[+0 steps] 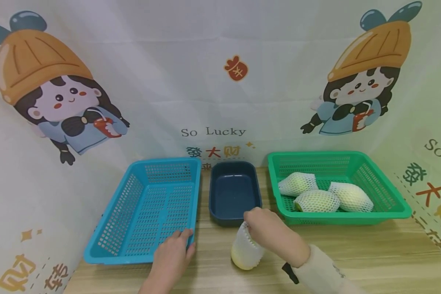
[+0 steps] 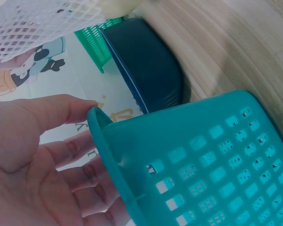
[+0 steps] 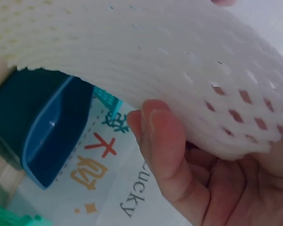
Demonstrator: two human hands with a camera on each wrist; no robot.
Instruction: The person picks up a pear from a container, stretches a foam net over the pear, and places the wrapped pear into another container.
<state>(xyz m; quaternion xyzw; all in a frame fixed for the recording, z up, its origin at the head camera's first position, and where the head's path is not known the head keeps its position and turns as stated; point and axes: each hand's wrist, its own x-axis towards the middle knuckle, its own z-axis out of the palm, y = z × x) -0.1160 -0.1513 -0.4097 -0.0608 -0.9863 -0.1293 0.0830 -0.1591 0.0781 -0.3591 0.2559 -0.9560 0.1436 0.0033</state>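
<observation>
In the head view, my right hand [image 1: 270,230] pinches the upper end of a white foam net sleeve [image 1: 249,240]. Out of the sleeve's lower end shows a pale yellow, mango-like fruit [image 1: 243,261], close to the table. The right wrist view has the stretched net [image 3: 132,61] filling its upper part, with fingers [image 3: 165,146] bent against its edge. My left hand [image 1: 172,255] grips the rim of a blue perforated basket [image 1: 196,192] near its front right corner. From the left wrist, thumb and fingers lie on either side of that rim [image 2: 108,155].
Between the baskets stands a dark blue rectangular tub [image 1: 210,196]. To the right, a green basket [image 1: 338,215] holds several net-wrapped fruits [image 1: 317,201]. A printed cloth [image 1: 161,81] hangs behind, above the wooden table [image 1: 209,269].
</observation>
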